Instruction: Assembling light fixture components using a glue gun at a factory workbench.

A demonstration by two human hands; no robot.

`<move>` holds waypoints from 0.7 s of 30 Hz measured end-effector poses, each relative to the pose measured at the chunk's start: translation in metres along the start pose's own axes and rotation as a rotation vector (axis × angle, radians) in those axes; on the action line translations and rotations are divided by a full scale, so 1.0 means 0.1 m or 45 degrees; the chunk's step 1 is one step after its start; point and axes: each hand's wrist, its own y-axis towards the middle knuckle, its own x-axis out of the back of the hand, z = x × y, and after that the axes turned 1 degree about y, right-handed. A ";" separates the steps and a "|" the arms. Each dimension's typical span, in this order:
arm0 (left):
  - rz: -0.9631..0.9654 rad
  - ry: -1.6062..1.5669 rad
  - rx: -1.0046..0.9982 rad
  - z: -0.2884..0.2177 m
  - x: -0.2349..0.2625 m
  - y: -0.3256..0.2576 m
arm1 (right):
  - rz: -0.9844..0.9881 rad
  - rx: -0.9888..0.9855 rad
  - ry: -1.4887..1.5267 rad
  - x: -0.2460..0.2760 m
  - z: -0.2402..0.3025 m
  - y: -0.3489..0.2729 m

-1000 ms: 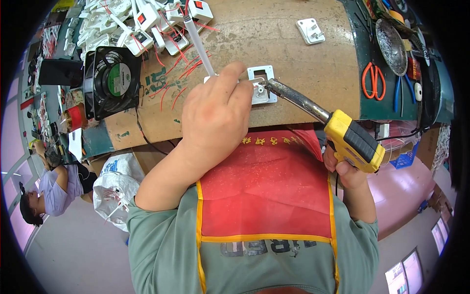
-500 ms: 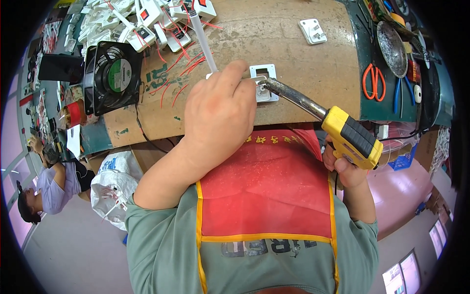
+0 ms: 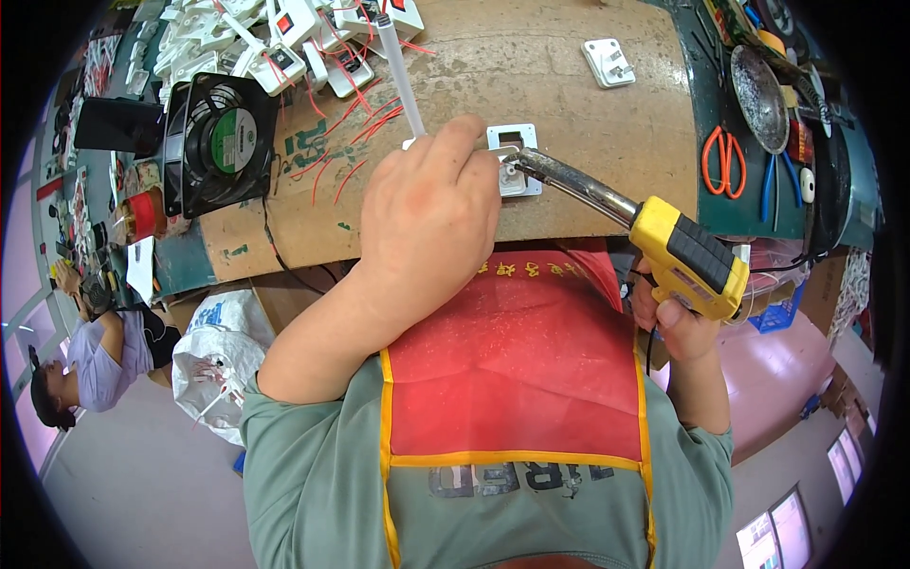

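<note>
My left hand point(image 3: 428, 204) is closed, with a slim white tube point(image 3: 403, 85) rising from behind its knuckles; the gripped end is hidden. Beside its fingertips lies a small white plastic housing point(image 3: 517, 135) with a square opening, partly covered by the hand. In my right hand point(image 3: 671, 318) is a yellow and black soldering gun point(image 3: 687, 258), its fingers wrapped round the handle. The gun's dark metal barrel reaches left, and its tip meets the housing close to my left fingertips. What exactly lies under the tip is too small to make out.
White housings with red wires point(image 3: 284, 62) are piled at the far left, beside a black fan point(image 3: 223, 142). Another white housing point(image 3: 608, 63) lies far right. Red-handled scissors point(image 3: 723, 161), blue-handled pliers point(image 3: 770, 190) and a metal dish point(image 3: 758, 100) stand right. A person point(image 3: 100, 356) sits left.
The soldering gun and my right hand have shifted slightly to the right. My left hand and the white tube have moved a little to the right as well.
</note>
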 end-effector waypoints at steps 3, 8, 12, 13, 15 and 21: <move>0.001 -0.005 0.005 0.00 0.00 -0.01 | -0.023 -0.033 -0.009 -0.01 0.03 0.01; -0.009 -0.016 0.000 0.00 -0.01 0.00 | -0.049 0.001 -0.039 -0.07 0.09 0.08; -0.007 -0.001 0.000 0.00 0.00 0.00 | -0.034 -0.009 -0.041 -0.02 0.08 0.09; -0.007 0.001 -0.003 0.01 0.00 0.00 | -0.034 -0.009 -0.041 -0.01 0.08 0.08; -0.009 -0.003 -0.006 0.01 0.00 0.00 | -0.048 -0.035 -0.016 0.00 0.08 0.07; 0.009 0.005 -0.001 0.00 -0.01 0.00 | -0.174 -0.083 -0.091 -0.19 0.20 0.16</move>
